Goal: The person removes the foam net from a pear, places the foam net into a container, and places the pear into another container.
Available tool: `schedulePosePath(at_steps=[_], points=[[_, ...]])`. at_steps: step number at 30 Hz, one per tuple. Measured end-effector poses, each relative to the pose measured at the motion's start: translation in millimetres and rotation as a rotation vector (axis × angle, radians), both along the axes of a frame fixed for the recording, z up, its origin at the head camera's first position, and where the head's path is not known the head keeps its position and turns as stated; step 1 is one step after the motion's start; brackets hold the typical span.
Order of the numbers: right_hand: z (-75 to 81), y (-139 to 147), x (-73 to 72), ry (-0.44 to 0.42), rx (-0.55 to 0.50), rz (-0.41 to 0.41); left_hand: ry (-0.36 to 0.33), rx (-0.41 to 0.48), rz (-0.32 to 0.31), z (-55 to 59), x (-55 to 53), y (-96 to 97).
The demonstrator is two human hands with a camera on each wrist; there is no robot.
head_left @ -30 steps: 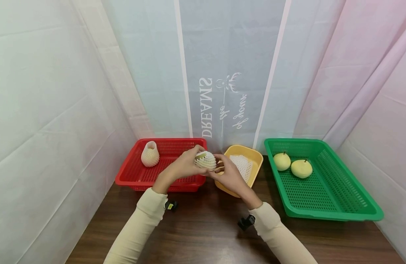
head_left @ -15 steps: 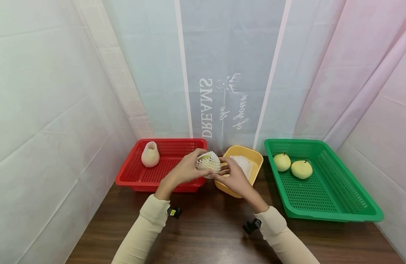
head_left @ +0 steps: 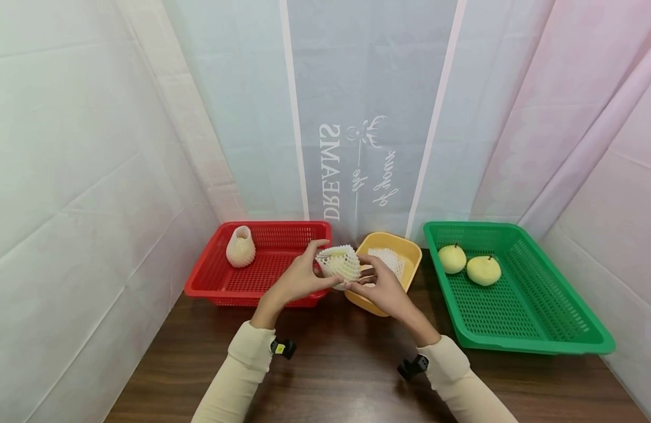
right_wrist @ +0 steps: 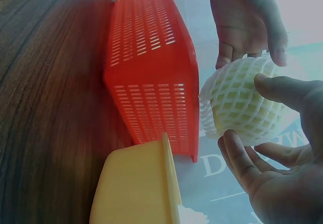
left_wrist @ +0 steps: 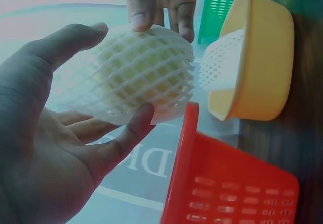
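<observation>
Between both hands, above the gap between the red and yellow containers, is a pear in a white foam net. The net's open end flares toward the left hand, and pale green fruit shows through the mesh. My left hand holds it from the left, thumb on the near side and fingers spread around the open end. From the right, my right hand grips the net-covered pear between thumb and fingers, also seen in the right wrist view around the netted pear. Some fingertips are hidden behind it.
A red basket at left holds another netted pear. The yellow bin behind the right hand contains white foam nets. At right, a green basket holds two bare pears. Curtains hang behind the wooden table.
Both hands and the netted pear have shifted slightly right and toward the person. The left fingers have spread wider, and the net's open end has widened, covering more of the pear.
</observation>
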State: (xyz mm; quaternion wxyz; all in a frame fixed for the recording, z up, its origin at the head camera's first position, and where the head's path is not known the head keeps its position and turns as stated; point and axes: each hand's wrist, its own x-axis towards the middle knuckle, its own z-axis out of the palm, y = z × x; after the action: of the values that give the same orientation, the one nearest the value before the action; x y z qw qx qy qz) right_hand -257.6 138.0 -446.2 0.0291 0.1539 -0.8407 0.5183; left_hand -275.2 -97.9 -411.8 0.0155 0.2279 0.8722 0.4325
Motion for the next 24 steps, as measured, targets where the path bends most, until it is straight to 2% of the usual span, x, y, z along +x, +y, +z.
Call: schedulePosePath(at_steps=[8, 13, 24], points=[[-3.4, 8, 5.3, -0.005, -0.033, 0.017, 0.001, 0.061, -0.044, -8.4, 4.1, 4.3], [-3.6, 11, 9.9, -0.03, -0.026, 0.01, -0.003, 0.065, -0.034, -15.4, 7.4, 6.0], [-5.7, 17, 17.6, -0.038, -0.01, 0.003, 0.047, 0.106, -0.028, -29.7, 14.1, 11.9]])
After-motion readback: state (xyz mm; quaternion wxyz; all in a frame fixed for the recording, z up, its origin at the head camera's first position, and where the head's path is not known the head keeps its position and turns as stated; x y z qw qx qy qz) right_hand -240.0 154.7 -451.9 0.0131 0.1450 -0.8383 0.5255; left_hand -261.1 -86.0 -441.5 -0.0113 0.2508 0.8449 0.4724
